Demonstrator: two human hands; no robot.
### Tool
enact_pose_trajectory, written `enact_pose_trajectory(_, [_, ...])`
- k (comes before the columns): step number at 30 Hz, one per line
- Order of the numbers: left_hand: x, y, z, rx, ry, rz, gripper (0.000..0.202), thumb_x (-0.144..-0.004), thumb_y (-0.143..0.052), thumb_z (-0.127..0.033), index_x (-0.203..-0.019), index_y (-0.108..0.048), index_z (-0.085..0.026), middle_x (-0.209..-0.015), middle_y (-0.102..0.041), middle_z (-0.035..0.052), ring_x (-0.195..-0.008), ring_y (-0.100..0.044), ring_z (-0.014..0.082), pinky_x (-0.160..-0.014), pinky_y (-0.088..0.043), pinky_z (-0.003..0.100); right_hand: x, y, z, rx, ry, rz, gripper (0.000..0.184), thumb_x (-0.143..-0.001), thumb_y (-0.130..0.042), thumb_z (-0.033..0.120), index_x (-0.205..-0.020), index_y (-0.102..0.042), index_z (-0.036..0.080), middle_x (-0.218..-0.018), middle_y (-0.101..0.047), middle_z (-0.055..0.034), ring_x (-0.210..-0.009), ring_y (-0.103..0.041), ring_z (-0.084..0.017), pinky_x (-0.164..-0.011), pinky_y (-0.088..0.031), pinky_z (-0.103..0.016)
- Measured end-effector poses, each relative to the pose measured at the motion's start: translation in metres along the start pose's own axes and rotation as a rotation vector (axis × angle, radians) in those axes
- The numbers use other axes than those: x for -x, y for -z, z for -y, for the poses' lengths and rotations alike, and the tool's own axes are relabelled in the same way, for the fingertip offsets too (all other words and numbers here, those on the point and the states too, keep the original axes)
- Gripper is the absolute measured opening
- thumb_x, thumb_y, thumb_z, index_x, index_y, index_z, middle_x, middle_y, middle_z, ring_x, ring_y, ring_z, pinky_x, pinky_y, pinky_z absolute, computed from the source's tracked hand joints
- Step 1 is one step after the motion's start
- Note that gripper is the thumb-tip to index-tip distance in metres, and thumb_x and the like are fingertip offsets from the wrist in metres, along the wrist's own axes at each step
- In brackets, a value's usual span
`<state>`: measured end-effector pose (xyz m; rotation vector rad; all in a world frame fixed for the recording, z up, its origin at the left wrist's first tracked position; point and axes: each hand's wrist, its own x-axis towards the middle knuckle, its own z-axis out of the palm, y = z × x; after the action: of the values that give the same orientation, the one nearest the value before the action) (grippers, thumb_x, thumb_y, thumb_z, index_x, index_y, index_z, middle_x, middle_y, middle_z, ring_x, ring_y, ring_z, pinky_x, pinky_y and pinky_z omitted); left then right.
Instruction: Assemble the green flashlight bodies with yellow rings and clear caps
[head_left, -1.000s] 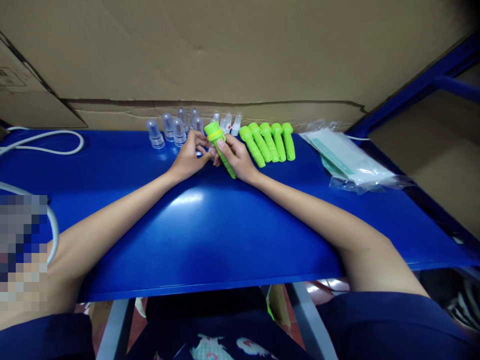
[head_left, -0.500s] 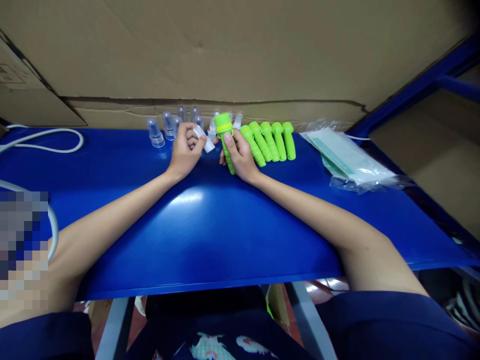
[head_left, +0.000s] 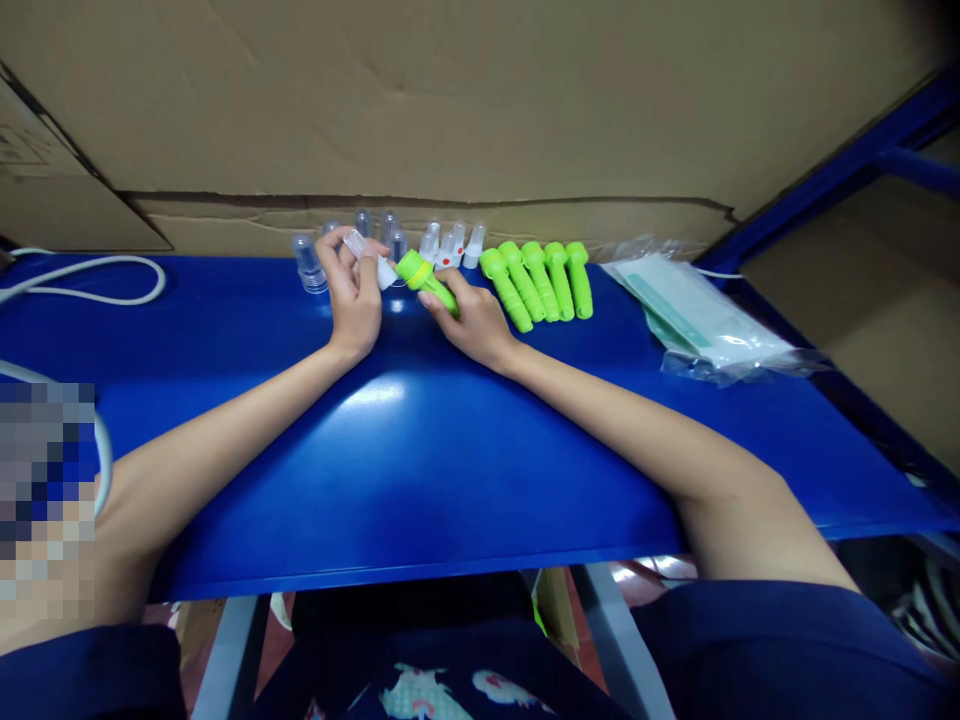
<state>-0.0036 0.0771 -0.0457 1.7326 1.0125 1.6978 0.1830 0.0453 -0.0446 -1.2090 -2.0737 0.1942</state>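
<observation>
My left hand (head_left: 352, 305) is closed on a small white piece with a clear ribbed end (head_left: 385, 273), tilted down to the right. My right hand (head_left: 480, 322) grips a bright green flashlight-shaped tube (head_left: 414, 270), its wide threaded end pointing up and left. That end is right beside the white end of the piece; whether they touch I cannot tell. Right of my right hand, several like green tubes (head_left: 534, 275) lie in a row. Behind it stand a few white pieces with clear tops (head_left: 472, 250), some with red dots.
Several clear plastic caps (head_left: 306, 262) stand at the back, partly hidden by my left hand. A clear bag with white and green contents (head_left: 705, 315) lies on the blue table (head_left: 420, 470) at right. A white cable (head_left: 112, 262) loops at left. Cardboard (head_left: 420, 110) walls the back.
The green tube has tipped to the left, its wide end now against or near the white piece. My left hand has turned and shifted slightly left.
</observation>
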Motion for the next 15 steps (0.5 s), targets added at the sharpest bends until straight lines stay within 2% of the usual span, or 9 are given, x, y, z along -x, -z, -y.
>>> enact_pose_trajectory(6, [-0.0017, -0.0001, 0.0025, 0.008, -0.005, -0.084, 0.062, -0.096, -0.033, -0.080, -0.142, -0.038, -0.039, -0.119, -0.063, 0.0089, -0.117, -0.068, 0.0231, -0.099, -0.057, 0.041, 0.0022, 0.0012, 0.0049, 0.101, 0.039, 0.052, 0.047, -0.107, -0.045, 0.056, -0.128, -0.063, 0.018, -0.099, -0.078, -0.0109, -0.084, -0.073, -0.030, -0.070, -0.047, -0.033])
enact_pose_trajectory(10, [-0.0002, -0.0003, -0.0013, 0.055, -0.006, -0.062, 0.063, -0.096, -0.041, -0.079, -0.146, -0.036, -0.042, -0.115, -0.067, 0.0078, -0.117, -0.071, 0.0246, -0.099, -0.059, 0.042, 0.0026, 0.0010, 0.0068, 0.117, 0.057, 0.061, 0.047, -0.107, -0.045, 0.057, -0.126, -0.064, 0.018, -0.098, -0.079, -0.0101, -0.083, -0.073, -0.029, -0.068, -0.046, -0.033])
enact_pose_trajectory(15, [0.0015, 0.0000, -0.0071, 0.029, -0.014, -0.017, 0.063, -0.094, -0.045, -0.079, -0.139, -0.047, -0.036, -0.115, -0.068, 0.0093, -0.119, -0.071, 0.0257, -0.100, -0.059, 0.042, 0.0012, -0.0008, 0.0046, 0.108, 0.018, 0.037, 0.045, -0.107, -0.046, 0.055, -0.128, -0.064, 0.019, -0.097, -0.079, -0.0102, -0.082, -0.073, -0.030, -0.069, -0.047, -0.035])
